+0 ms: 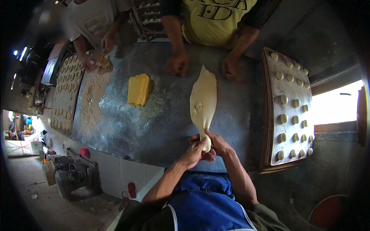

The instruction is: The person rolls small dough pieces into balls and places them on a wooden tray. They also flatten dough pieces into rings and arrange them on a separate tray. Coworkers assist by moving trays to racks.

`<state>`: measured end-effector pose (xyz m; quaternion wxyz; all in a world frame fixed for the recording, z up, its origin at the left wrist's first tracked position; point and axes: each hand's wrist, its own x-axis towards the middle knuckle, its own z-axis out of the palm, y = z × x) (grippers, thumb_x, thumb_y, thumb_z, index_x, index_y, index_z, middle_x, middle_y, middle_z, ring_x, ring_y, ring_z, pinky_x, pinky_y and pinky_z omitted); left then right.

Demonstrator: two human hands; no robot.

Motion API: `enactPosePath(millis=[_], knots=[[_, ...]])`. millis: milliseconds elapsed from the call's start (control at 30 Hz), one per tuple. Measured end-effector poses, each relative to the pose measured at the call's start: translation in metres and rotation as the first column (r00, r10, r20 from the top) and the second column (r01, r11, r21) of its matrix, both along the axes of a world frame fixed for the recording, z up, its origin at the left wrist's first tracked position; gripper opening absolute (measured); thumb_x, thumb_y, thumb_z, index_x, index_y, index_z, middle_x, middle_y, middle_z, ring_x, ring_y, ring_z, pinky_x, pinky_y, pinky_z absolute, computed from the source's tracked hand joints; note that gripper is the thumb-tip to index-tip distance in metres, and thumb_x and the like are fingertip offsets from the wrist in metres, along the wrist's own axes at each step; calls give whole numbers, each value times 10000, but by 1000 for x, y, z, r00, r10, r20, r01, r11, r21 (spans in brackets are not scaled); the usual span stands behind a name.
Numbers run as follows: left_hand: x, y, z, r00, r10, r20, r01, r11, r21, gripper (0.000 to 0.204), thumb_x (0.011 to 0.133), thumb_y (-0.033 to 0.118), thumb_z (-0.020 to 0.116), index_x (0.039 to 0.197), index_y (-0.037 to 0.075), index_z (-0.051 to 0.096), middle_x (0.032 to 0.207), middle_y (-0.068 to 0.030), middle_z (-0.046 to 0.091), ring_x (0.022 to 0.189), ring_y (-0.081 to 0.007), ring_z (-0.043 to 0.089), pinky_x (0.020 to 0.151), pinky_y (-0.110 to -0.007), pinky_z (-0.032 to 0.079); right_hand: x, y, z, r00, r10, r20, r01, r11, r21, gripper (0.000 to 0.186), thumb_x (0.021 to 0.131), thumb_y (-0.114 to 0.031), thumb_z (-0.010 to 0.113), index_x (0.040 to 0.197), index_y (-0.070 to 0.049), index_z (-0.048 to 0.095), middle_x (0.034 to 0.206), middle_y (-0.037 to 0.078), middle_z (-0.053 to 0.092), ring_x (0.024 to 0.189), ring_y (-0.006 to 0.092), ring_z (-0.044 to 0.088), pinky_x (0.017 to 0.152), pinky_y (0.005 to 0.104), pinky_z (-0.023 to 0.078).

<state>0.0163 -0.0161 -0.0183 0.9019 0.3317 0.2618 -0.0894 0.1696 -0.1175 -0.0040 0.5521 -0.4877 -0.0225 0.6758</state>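
Note:
A long, thin sheet of pale dough lies stretched over the dark worktable, its pointed far end reaching toward the person opposite. Its near end is gathered into a small rolled lump between my hands at the table's near edge. My left hand closes round the lump from the left, thumb on top. From the other side my right hand grips the narrowed dough, its thumb pressing just above the lump. A small blob sits on the sheet's left part. The undersides of my fingers are partly hidden.
A yellow block rests left of the dough. Trays of round dough pieces stand at the right and far left. Across the table are a person in a yellow shirt and another handling dough pieces over scattered flour.

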Motion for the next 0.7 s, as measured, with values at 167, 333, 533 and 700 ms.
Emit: enactPosePath(millis=[167, 333, 533, 700], knots=[[14, 26, -23, 955, -189, -229, 226, 963, 148, 689, 979, 704, 436, 871, 42, 594, 703, -55, 593, 616, -190, 624, 577, -324, 559, -20, -5, -36, 849, -56, 525, 76, 997, -17, 320, 1029, -318, 584, 953, -14, 647, 723, 127, 650, 495, 299, 574, 501, 428, 500], [107, 17, -43, 955, 260, -144, -297, 847, -440, 575, 1028, 621, 416, 763, 123, 524, 602, 33, 406, 459, -134, 374, 465, -290, 397, -39, -42, 15, -104, 314, 944, 43, 949, -311, 298, 990, -263, 604, 841, -5, 612, 731, 228, 671, 632, 442, 651, 563, 539, 487], [86, 8, -73, 978, 184, -102, -210, 822, -529, 365, 996, 466, 540, 953, 104, 565, 663, 30, 459, 517, -103, 425, 531, -270, 409, -14, -36, 113, 777, 33, 628, -400, 796, 453, 209, 933, -161, 614, 909, 31, 696, 799, 114, 685, 816, 199, 674, 738, 362, 517], [43, 1, -86, 998, 1, -56, 18, 940, 342, 375, 1030, 416, 483, 1149, 76, 589, 797, -13, 618, 648, -135, 590, 601, -308, 501, 10, 66, 34, 732, 22, 681, -301, 908, 293, 367, 1051, -328, 567, 1076, 18, 689, 834, 80, 666, 796, 169, 628, 748, 343, 521]])
